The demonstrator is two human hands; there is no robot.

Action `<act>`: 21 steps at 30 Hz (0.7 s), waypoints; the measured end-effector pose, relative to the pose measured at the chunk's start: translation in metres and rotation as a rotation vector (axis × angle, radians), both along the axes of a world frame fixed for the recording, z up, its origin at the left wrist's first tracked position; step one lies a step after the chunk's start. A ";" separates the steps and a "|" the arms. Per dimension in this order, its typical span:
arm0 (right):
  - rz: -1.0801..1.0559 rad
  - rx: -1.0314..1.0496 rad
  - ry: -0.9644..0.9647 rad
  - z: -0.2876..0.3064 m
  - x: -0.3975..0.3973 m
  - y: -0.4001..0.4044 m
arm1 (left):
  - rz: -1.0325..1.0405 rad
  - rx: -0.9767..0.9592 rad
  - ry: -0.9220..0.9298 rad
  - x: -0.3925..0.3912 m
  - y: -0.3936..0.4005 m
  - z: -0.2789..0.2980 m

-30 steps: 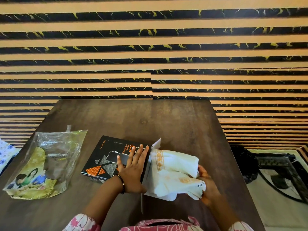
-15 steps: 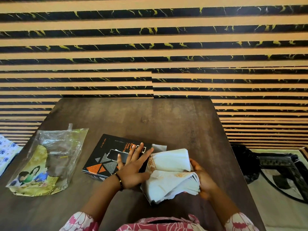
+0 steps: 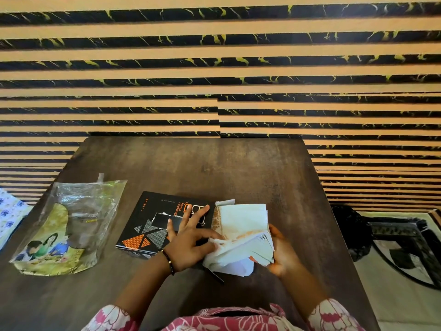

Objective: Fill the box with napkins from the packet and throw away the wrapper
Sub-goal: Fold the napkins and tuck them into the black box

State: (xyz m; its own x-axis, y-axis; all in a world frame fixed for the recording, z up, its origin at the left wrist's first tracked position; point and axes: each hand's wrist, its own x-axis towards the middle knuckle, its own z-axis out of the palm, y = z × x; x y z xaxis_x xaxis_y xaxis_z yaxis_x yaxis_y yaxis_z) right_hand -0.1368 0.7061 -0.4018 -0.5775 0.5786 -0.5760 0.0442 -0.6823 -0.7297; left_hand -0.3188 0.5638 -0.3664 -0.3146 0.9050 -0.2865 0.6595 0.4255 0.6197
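Gripping napkins (image 3: 241, 232): right hand (image 3: 282, 255), curled | left hand (image 3: 188, 244): spread, touching box (image 3: 155, 225), napkins

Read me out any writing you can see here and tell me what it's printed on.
"INFINITY": along the left edge of the black box.
"keep rocking": orange, on the box top, partly under the left hand.
"BODY SPRAY": tiny, only just readable, near the box's far edge.
Plastic wrapper: print too blurred.
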 end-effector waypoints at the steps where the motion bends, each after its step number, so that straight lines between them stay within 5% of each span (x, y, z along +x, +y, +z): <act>1: -0.012 0.007 0.005 -0.002 0.001 -0.001 | 0.008 0.009 -0.010 0.000 0.000 -0.001; 10: -0.161 0.000 0.023 -0.012 -0.005 -0.013 | 0.033 -0.013 0.219 0.009 0.003 -0.009; 21: -0.205 -0.012 -0.035 -0.006 -0.017 -0.021 | 0.017 0.009 0.202 0.003 0.002 -0.008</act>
